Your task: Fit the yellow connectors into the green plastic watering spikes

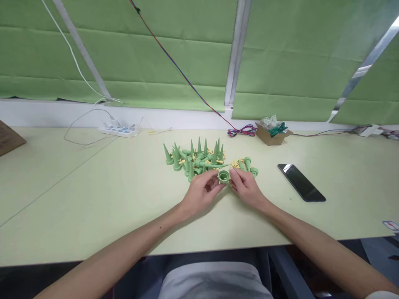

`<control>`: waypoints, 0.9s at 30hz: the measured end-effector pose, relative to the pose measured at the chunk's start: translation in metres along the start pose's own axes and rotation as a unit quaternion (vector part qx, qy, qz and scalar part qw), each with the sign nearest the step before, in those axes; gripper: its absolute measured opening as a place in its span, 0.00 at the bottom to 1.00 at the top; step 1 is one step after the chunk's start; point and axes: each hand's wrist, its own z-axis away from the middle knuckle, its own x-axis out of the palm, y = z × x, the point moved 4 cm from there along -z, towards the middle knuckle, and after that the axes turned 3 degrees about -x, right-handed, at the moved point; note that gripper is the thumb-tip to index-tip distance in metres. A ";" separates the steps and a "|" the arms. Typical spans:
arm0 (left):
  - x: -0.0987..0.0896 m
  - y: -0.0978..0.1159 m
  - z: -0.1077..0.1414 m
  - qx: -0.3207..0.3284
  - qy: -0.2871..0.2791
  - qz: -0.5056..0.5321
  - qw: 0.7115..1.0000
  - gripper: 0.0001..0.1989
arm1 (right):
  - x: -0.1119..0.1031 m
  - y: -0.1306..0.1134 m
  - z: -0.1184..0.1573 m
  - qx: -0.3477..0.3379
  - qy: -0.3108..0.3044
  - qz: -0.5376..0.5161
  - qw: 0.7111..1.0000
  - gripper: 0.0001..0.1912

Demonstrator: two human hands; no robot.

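A pile of green cone-shaped plastic spikes [195, 158] with small yellow parts among them lies in the middle of the pale green table [93, 195]. Just in front of the pile, my left hand [202, 192] and my right hand [246, 186] meet around one green spike piece [223, 176], its round open end facing up. Both hands pinch it with their fingertips, one from each side. A few more green pieces [249, 164] stand just behind my right hand.
A black phone [301, 182] lies flat to the right. A small cardboard box [272, 132] with green parts and plastic wrap sits at the back right, beside coiled red-blue wire [241, 132]. A white power strip [118, 131] with cables sits at the back left.
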 end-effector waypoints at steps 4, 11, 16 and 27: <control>0.000 -0.001 0.000 0.015 0.005 -0.003 1.000 0.07 | -0.001 -0.002 0.000 -0.008 -0.003 0.010 1.000 0.25; 0.000 -0.001 0.001 -0.073 -0.016 0.052 0.996 0.11 | -0.003 -0.002 -0.001 -0.015 0.043 -0.010 0.999 0.23; 0.004 -0.004 0.000 -0.155 -0.063 0.184 0.968 0.22 | -0.007 0.000 -0.001 -0.014 0.066 -0.016 0.998 0.23; 0.006 -0.002 0.001 -0.185 -0.145 0.249 0.940 0.22 | -0.004 -0.011 -0.002 -0.059 0.000 0.046 0.997 0.20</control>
